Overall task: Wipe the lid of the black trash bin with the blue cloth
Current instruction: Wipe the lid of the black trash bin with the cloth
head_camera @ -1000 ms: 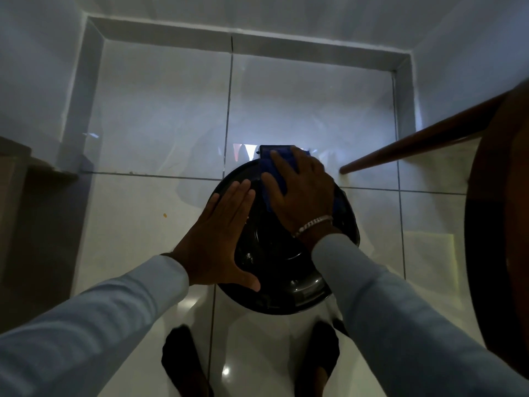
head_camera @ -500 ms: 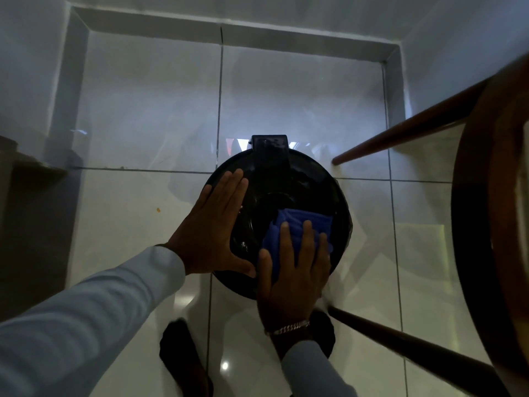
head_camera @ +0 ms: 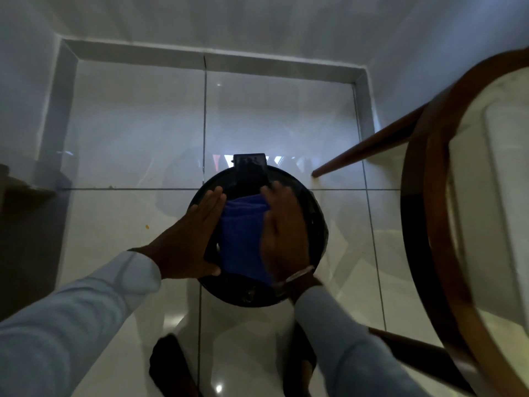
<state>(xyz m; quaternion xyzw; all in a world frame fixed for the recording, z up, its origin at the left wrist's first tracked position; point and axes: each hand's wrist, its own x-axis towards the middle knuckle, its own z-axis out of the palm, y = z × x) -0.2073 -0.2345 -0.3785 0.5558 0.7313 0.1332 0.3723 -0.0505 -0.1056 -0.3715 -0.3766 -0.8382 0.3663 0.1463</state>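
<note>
The round black trash bin lid (head_camera: pixel 313 224) lies below me on the tiled floor, its hinge block at the far side. The blue cloth (head_camera: pixel 242 239) is spread over the middle of the lid. My right hand (head_camera: pixel 283 233) presses flat on the cloth's right part, fingers pointing away from me, a bracelet at the wrist. My left hand (head_camera: pixel 189 239) lies flat and open on the lid's left edge, touching the cloth's left border. The cloth and both hands hide most of the lid's top.
A round wooden table (head_camera: pixel 423 224) with a pale top stands close on the right, its legs slanting toward the bin. A dark ledge (head_camera: pixel 25 193) juts in at the left. My feet (head_camera: pixel 169 365) stand just behind the bin. White walls enclose the corner.
My right hand slid the cloth from the lid's far edge to the near side, then back up over the middle. My left hand stayed on the lid's left edge.
</note>
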